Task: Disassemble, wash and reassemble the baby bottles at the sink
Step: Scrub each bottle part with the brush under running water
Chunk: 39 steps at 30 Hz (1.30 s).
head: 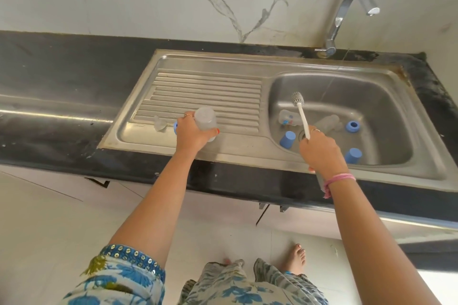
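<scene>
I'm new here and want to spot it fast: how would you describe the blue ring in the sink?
Find the steel sink basin under the tap. At its far right lies the blue ring, open in the middle, unlike the two solid blue caps nearer the front.

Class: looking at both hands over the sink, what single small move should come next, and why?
Probably set the bottle body upside down on the draining board: the left hand holds it there beside a teat, while the right hand keeps the brush clear.
</scene>
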Available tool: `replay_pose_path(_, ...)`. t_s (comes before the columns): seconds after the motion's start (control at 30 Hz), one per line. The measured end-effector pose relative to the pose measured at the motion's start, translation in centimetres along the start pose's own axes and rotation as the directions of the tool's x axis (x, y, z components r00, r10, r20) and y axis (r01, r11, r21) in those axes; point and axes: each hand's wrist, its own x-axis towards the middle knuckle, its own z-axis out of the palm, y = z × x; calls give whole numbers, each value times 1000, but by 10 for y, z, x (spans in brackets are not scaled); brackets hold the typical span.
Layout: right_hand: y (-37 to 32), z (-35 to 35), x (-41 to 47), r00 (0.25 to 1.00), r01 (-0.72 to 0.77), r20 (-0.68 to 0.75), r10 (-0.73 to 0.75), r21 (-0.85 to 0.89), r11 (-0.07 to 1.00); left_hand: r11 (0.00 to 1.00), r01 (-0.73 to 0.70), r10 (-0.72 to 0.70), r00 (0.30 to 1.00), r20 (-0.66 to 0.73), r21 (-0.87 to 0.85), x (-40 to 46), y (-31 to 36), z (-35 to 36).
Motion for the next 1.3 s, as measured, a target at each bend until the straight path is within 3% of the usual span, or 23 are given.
replay_pose_path(0.2, 2, 1, -1, 1000, -24, 10, 24, 6, 1000, 989, 25, -29, 999, 22, 147, -6, 14, -8)
replay_pose_path(0.4, 7, -4, 1, 999, -51, 2, 50, 50, 997, 994, 39, -40, 999, 11, 101, -8, 33, -18)
replay_pose_path(0.77, 49, -32, 18, 995, -99, 21, 97, 92, 991, 966, -256, 258, 963, -73, 40, -7, 116, 17)
replay_pose_path(1.0, 118, -54, 56, 994, -50, 101, 47, 27, 998, 956, -275, 263, 958, 114, 107, 0, 154, 126)
replay_pose_path(1.17, 167, -79, 85, 968, 94, 239, -82, -42, 995, 974, -217, 195, 950, 243, 69, -7, 175, 208)
replay_pose_path(1.3, 201, -103, 115, 965, 136, 240, -110, -97, 986, 967, -231, 159, 879, 450, 110, -20, 190, 270)
